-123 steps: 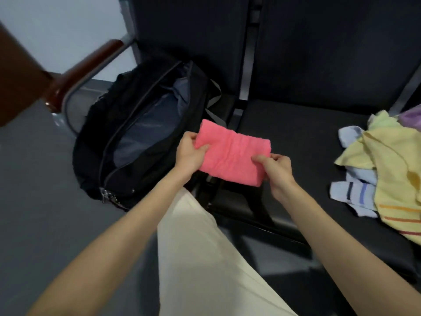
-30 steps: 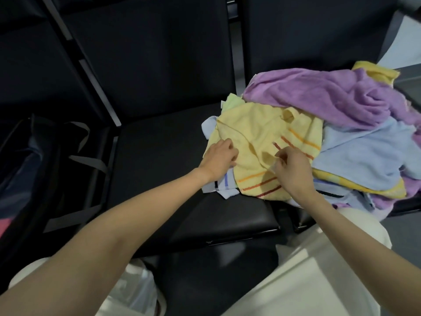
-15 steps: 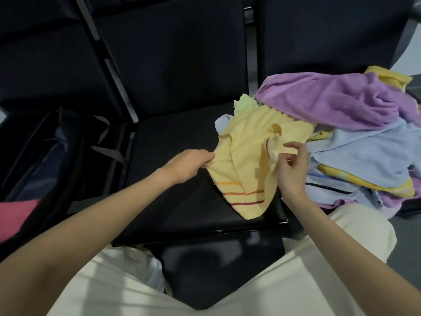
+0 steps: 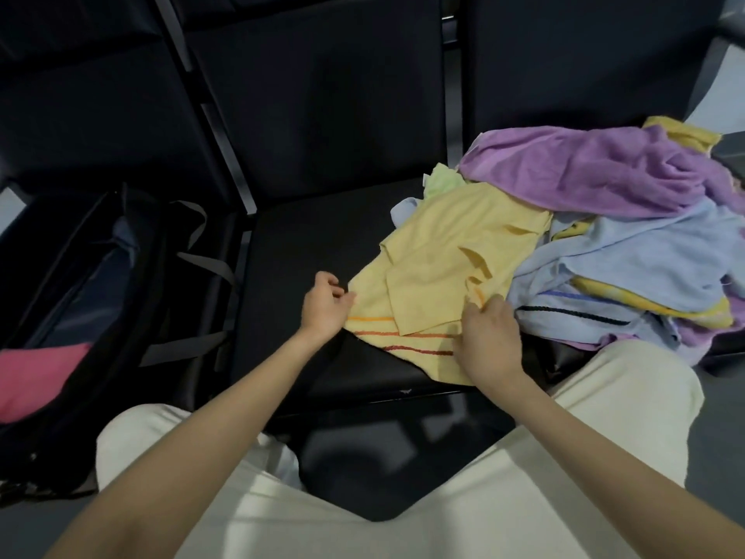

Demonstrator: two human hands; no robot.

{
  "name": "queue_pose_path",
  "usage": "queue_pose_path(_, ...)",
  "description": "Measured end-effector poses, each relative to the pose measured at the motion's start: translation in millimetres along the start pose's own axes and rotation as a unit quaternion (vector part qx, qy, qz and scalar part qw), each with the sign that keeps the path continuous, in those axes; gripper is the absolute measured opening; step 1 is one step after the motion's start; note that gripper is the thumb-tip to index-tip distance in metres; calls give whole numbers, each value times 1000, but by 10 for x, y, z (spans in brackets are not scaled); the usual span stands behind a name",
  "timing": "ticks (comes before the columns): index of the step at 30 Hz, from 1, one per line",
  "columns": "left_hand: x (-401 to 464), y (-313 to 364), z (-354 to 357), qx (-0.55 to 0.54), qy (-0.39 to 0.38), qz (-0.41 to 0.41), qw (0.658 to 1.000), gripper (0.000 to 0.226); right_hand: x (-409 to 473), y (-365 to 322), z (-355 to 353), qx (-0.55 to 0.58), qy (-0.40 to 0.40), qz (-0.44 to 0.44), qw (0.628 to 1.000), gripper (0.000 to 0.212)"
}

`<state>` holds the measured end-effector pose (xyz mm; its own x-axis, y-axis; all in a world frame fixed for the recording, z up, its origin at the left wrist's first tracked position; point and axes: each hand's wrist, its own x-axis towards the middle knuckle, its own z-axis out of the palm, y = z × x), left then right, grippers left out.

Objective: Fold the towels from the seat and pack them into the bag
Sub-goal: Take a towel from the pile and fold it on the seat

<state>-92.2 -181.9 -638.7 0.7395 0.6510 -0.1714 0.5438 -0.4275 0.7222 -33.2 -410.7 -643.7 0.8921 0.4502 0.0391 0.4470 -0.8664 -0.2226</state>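
Left hand (image 4: 324, 307) pinches the yellow towel (image 4: 435, 276) at its left edge; right hand (image 4: 490, 340) seems to grip its right side, fingers hidden. It lies crumpled on the seat (image 4: 314, 244) beside the towel pile (image 4: 629, 236); the bag (image 4: 100, 300) sits left.

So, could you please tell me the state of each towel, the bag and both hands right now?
Pale yellow towel with orange and red stripes: crumpled, half spread on the black seat.
Pink folded towel: inside bag.
Black bag: open.
Pile of purple, blue and yellow towels: unfolded.
Left hand: pinches yellow towel's edge.
Right hand: grips it.
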Motion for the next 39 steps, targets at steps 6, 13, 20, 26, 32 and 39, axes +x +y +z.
queue_pose_path(6,-31,-118,136,18,-96,-124,988,49,210,-284,169,54,-83,-154,983,31)
queue_pose_path(13,42,-314,87,60,-92,-89,990,19,409,-380,340,-64,-102,-184,976,9)
queue_pose_path(20,-155,-154,-127,-102,-69,69,990,8,533,-335,318,103,-115,-153,976,13)
queue_pose_path(26,-115,-71,-383,-99,36,42,994,12,392,-474,-2,389,84,-2,917,11)
queue_pose_path(32,-279,-102,-311,-158,-126,-185,962,21,276,-705,-86,486,148,43,860,11)
queue_pose_path(39,-330,-102,-274,-334,-126,-287,889,19,40,-717,149,402,40,-140,904,8)
